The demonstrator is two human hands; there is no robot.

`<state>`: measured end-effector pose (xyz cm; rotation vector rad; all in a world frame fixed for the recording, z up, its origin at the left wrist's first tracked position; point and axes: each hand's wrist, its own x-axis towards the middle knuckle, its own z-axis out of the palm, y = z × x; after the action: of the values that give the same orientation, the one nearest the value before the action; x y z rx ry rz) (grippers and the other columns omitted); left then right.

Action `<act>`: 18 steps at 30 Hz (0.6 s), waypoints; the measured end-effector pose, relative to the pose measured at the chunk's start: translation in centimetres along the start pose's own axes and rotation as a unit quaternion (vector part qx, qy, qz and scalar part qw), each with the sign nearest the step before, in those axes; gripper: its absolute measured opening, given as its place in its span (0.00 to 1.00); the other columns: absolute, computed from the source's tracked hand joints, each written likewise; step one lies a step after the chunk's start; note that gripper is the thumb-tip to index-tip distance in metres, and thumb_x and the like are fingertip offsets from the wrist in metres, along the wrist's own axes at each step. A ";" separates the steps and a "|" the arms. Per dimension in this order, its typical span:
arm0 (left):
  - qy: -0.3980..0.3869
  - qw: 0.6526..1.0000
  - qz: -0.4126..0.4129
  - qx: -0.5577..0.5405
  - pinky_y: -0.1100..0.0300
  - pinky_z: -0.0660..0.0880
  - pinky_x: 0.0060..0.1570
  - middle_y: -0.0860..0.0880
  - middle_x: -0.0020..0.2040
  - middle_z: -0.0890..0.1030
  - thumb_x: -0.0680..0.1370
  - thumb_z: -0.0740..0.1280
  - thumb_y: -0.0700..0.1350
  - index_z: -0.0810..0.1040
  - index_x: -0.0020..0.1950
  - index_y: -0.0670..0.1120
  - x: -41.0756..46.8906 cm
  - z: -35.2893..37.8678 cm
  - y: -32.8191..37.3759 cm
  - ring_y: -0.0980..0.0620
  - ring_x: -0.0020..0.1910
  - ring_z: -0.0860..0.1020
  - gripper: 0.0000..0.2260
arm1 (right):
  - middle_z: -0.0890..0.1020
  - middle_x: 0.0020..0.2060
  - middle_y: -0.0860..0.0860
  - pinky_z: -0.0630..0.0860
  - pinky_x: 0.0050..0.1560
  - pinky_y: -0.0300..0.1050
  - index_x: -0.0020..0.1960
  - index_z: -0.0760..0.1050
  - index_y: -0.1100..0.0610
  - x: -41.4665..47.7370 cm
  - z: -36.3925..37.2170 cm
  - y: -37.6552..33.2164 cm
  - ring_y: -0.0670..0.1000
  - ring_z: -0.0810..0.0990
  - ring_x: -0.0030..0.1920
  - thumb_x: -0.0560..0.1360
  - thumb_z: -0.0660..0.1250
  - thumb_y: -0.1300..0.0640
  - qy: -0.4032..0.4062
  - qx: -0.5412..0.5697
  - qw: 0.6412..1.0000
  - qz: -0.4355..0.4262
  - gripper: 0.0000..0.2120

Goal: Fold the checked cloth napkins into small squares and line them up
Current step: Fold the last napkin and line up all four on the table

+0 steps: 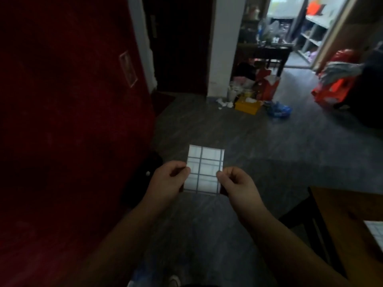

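— Fingers first: what are they doing?

— Thumb and curled fingers of the left hand pinch the left edge of the folded napkin, about halfway down it. The right hand does the same on the right edge, its fingertips closed tight on the cloth. The two pinches sit level with each other.

— So the cloth isn't lying on anything?

— No, it's held up in the air between the two hands, out in front of the person, with the dark grey floor below it. It's stretched flat, a neat white panel crossed by grey-blue lines, a little taller than wide. Its upper corners stand free above the knuckles.

— Any others about?

— One. A second napkin lies flat on the wooden table off to the person's right, set back from the table's left edge. The view cuts it off, so I can't tell how it's folded.

— And round about?

— On the left a red wall runs close by the left forearm. Farther off, a white pillar rises from the floor, with a yellow box and a blue bag on the floor near its foot, among other clutter too blurred to name.
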<state>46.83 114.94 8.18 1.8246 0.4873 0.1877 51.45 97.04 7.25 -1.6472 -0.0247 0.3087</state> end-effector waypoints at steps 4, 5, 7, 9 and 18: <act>-0.050 0.999 0.001 0.012 0.47 0.79 0.58 0.50 0.51 0.84 0.79 0.70 0.45 0.83 0.55 0.48 9.1 2.7 3.4 0.51 0.52 0.82 0.07 | 0.85 0.41 0.57 0.82 0.46 0.50 0.45 0.78 0.60 7.1 -1.4 -1.8 0.54 0.85 0.43 0.79 0.68 0.58 0.066 0.022 0.998 -0.010 0.07; -0.064 0.998 0.004 0.010 0.47 0.80 0.56 0.50 0.51 0.84 0.79 0.70 0.45 0.83 0.54 0.48 11.1 3.8 3.9 0.51 0.51 0.82 0.06 | 0.85 0.41 0.57 0.82 0.47 0.50 0.45 0.78 0.60 8.7 -2.1 -1.9 0.55 0.84 0.43 0.79 0.68 0.58 0.080 0.030 0.996 -0.009 0.07; -0.094 0.996 -0.001 0.013 0.54 0.81 0.49 0.49 0.50 0.84 0.79 0.70 0.44 0.83 0.53 0.48 14.7 6.3 5.1 0.51 0.49 0.83 0.04 | 0.85 0.41 0.56 0.81 0.45 0.48 0.46 0.78 0.60 12.1 -3.7 -2.0 0.53 0.85 0.44 0.80 0.67 0.58 0.107 0.039 0.993 0.001 0.06; -0.126 0.992 -0.002 0.013 0.58 0.81 0.45 0.49 0.49 0.84 0.80 0.69 0.44 0.83 0.52 0.48 18.4 9.3 6.4 0.52 0.48 0.83 0.04 | 0.85 0.41 0.54 0.80 0.44 0.45 0.46 0.79 0.59 15.7 -5.8 -1.7 0.52 0.85 0.43 0.80 0.67 0.58 0.133 0.054 0.990 0.004 0.06; -0.200 0.978 0.044 0.041 0.55 0.82 0.47 0.51 0.48 0.85 0.81 0.68 0.44 0.81 0.51 0.51 36.0 26.2 14.9 0.54 0.46 0.84 0.03 | 0.86 0.43 0.54 0.83 0.49 0.50 0.47 0.78 0.59 34.9 -19.0 -3.7 0.53 0.85 0.46 0.80 0.67 0.57 0.209 0.077 0.975 -0.009 0.06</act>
<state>92.39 103.62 9.90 1.9052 0.1333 -0.1423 89.71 85.84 5.74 -1.5275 0.2951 -0.0528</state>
